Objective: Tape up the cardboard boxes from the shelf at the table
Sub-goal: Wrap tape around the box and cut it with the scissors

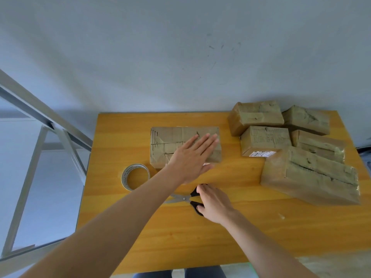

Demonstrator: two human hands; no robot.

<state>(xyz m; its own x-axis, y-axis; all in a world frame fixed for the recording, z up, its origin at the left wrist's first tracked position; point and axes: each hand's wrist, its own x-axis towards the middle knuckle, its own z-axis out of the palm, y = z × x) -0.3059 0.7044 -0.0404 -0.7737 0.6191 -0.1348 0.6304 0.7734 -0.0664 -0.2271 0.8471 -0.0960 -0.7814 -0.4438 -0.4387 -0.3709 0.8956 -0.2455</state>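
Observation:
A flat cardboard box [172, 141] lies at the middle back of the orange table [261, 227]. My left hand [192, 155] rests flat on the box's top, fingers stretched out together. A roll of clear tape [135, 176] lies on the table just left of the box's front corner. Black-handled scissors [187, 198] lie in front of the box, blades pointing left. My right hand [213, 203] is over the scissors' handles, fingertips touching both loops, and hides part of them.
Several taped cardboard boxes [309, 173] are grouped at the table's right side, up to the back and right edges. One carries a white label [262, 153]. A metal frame [40, 121] stands to the left. A grey wall lies behind the table.

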